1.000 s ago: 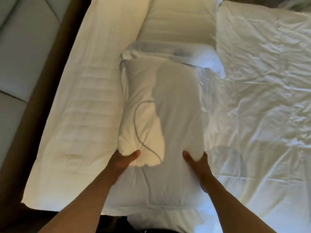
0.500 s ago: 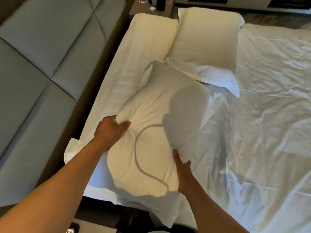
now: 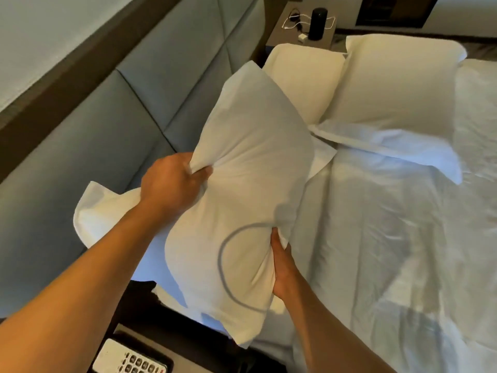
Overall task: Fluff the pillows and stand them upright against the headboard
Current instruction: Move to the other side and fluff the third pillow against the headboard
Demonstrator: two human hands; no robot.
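Note:
A white pillow point(image 3: 242, 189) is lifted off the bed, tilted with its far end toward the grey padded headboard point(image 3: 129, 109). My left hand point(image 3: 172, 181) pinches a fold of its left side. My right hand point(image 3: 282, 265) grips its lower right edge. Under it a second pillow point(image 3: 99, 208) lies flat along the headboard. Another pillow point(image 3: 301, 79) lies beyond, and a further pillow point(image 3: 398, 84) lies flat to its right.
The crumpled white sheet point(image 3: 390, 238) covers the bed on the right. A far nightstand point(image 3: 301, 30) holds a black cylinder point(image 3: 316, 22) and a white cable. A near nightstand carries a white keypad phone point(image 3: 129, 359) at the bottom left.
The pillow has gone from lying on the bed to being lifted and swung left toward the headboard. My left hand moved up its side; my right hand stays on its lower edge.

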